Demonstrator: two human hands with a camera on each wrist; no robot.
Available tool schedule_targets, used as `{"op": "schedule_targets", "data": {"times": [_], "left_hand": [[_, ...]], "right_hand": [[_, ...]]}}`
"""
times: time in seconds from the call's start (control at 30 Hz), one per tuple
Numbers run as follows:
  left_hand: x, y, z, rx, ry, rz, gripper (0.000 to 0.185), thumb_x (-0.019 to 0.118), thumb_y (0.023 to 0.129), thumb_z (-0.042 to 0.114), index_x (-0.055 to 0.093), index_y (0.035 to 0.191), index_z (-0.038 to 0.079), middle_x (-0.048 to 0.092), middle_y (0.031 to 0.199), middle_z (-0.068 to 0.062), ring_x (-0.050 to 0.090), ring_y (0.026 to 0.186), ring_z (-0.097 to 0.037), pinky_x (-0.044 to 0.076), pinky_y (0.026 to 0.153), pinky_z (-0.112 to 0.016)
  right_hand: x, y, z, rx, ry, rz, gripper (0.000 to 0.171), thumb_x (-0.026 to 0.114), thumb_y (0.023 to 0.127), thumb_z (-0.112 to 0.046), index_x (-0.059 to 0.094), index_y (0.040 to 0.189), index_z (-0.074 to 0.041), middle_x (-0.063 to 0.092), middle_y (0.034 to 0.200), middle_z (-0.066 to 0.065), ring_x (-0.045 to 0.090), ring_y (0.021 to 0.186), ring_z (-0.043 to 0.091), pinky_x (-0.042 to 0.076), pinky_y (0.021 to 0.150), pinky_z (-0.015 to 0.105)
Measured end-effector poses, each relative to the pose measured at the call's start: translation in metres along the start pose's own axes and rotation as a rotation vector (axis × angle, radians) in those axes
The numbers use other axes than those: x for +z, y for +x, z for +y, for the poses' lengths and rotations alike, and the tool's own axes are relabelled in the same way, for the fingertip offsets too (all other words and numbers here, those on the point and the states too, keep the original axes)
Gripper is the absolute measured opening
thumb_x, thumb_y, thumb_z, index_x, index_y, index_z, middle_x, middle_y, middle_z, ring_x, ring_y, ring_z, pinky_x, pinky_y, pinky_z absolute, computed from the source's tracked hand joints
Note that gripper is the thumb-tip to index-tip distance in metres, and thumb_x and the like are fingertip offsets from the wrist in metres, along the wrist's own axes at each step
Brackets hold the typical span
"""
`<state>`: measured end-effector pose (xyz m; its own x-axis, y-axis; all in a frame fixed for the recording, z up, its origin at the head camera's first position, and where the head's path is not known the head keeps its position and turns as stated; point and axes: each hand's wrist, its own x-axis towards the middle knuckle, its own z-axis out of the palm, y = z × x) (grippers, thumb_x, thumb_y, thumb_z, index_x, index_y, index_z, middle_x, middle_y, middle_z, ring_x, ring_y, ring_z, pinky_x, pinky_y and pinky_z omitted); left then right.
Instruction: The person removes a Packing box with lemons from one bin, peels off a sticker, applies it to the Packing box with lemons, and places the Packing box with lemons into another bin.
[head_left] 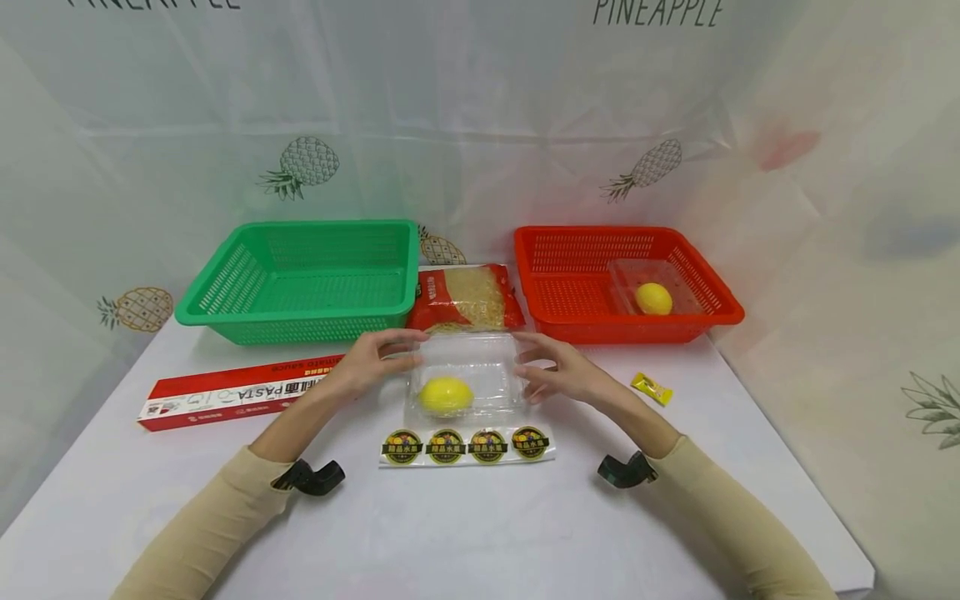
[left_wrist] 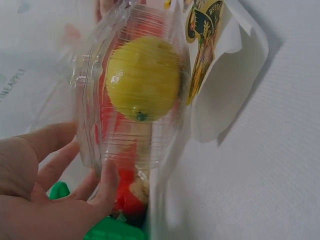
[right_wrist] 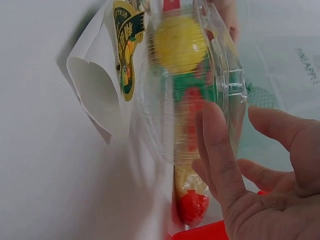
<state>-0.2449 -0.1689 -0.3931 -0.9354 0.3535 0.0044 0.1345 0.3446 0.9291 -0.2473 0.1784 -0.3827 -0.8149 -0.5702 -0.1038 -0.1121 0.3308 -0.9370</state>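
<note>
A clear plastic clamshell box (head_left: pixel 487 379) with a yellow lemon (head_left: pixel 446 395) inside it lies at the middle of the table. My left hand (head_left: pixel 382 362) is at the box's left end, its fingers loosely bent at the rim. The left wrist view shows that hand's fingers (left_wrist: pixel 107 187) beside the box wall, not curled round it. At the opposite end is my right hand (head_left: pixel 561 371), its fingers spread along the rim. In the right wrist view the lemon shows through the ribbed wall; whether the fingertips press the plastic is hard to tell.
A strip of round fruit stickers (head_left: pixel 468 447) lies in front of the box. Behind are a green basket (head_left: pixel 300 321), a red-ended noodle bag (head_left: pixel 472 296) and a red basket (head_left: pixel 630 329) holding another boxed lemon (head_left: pixel 654 298). A pasta carton (head_left: pixel 240 392) lies left, a yellow packet (head_left: pixel 652 388) right.
</note>
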Motion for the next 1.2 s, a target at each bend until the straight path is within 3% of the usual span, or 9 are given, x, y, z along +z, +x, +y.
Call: {"op": "schedule_targets", "data": {"times": [0.13, 0.3, 0.5, 0.7, 0.93, 1.07, 1.2], "left_hand": [[0.0, -0.005, 0.002, 0.016, 0.043, 0.017, 0.047, 0.071, 0.091, 0.028, 0.06, 0.133, 0.013, 0.056, 0.143, -0.006, 0.047, 0.138, -0.033, 0.04, 0.111, -0.053], [0.0, -0.016, 0.008, 0.04, 0.063, 0.055, 0.047, 0.072, 0.09, 0.03, 0.061, 0.131, 0.012, 0.057, 0.141, -0.007, 0.056, 0.128, -0.035, 0.049, 0.103, -0.047], [0.008, -0.039, 0.019, 0.16, 0.173, 0.122, 0.038, 0.074, 0.089, 0.027, 0.066, 0.123, 0.012, 0.065, 0.127, -0.007, 0.06, 0.117, -0.035, 0.056, 0.093, -0.038], [0.024, -0.06, 0.031, 0.285, 0.253, 0.103, 0.028, 0.074, 0.088, 0.022, 0.069, 0.115, 0.016, 0.068, 0.116, -0.003, 0.064, 0.106, -0.028, 0.058, 0.086, -0.029], [0.038, -0.057, 0.038, 0.444, 0.4, 0.116, 0.026, 0.077, 0.085, 0.019, 0.071, 0.109, 0.013, 0.065, 0.113, 0.006, 0.061, 0.106, -0.012, 0.057, 0.085, -0.04], [0.05, -0.051, 0.039, 0.523, 0.469, 0.102, 0.023, 0.078, 0.084, 0.016, 0.072, 0.105, 0.013, 0.065, 0.11, 0.005, 0.061, 0.104, -0.011, 0.057, 0.085, -0.035], [0.068, -0.049, 0.043, 0.671, 0.573, 0.057, 0.02, 0.078, 0.083, 0.014, 0.072, 0.103, 0.013, 0.066, 0.103, 0.003, 0.062, 0.1, -0.01, 0.056, 0.085, -0.027]], "right_hand": [[-0.002, -0.006, 0.0, 0.005, -0.019, -0.003, 0.063, 0.066, 0.094, -0.019, 0.037, 0.149, -0.005, 0.056, 0.127, 0.03, 0.073, 0.085, 0.032, 0.061, 0.074, 0.042], [-0.007, -0.017, 0.004, -0.003, -0.073, -0.025, 0.05, 0.068, 0.093, -0.018, 0.052, 0.135, 0.004, 0.064, 0.113, 0.029, 0.072, 0.084, 0.039, 0.061, 0.072, 0.042], [-0.005, -0.034, 0.005, -0.02, -0.153, -0.037, 0.037, 0.071, 0.09, -0.017, 0.062, 0.119, 0.005, 0.067, 0.1, 0.024, 0.07, 0.08, 0.038, 0.061, 0.068, 0.04], [0.001, -0.049, 0.009, -0.019, -0.217, -0.059, 0.029, 0.071, 0.09, -0.014, 0.066, 0.112, 0.004, 0.069, 0.092, 0.016, 0.07, 0.071, 0.03, 0.061, 0.063, 0.039], [0.01, -0.057, 0.009, -0.028, -0.342, -0.077, 0.024, 0.072, 0.088, -0.013, 0.07, 0.109, -0.003, 0.07, 0.086, 0.005, 0.068, 0.066, 0.022, 0.059, 0.059, 0.032], [0.014, -0.059, 0.01, -0.018, -0.401, -0.067, 0.024, 0.075, 0.086, -0.015, 0.071, 0.107, -0.006, 0.069, 0.083, 0.001, 0.063, 0.061, 0.016, 0.056, 0.055, 0.027], [0.016, -0.061, 0.011, 0.014, -0.444, -0.043, 0.024, 0.077, 0.084, -0.017, 0.072, 0.105, -0.008, 0.067, 0.081, -0.001, 0.06, 0.059, 0.013, 0.053, 0.053, 0.024]]}}
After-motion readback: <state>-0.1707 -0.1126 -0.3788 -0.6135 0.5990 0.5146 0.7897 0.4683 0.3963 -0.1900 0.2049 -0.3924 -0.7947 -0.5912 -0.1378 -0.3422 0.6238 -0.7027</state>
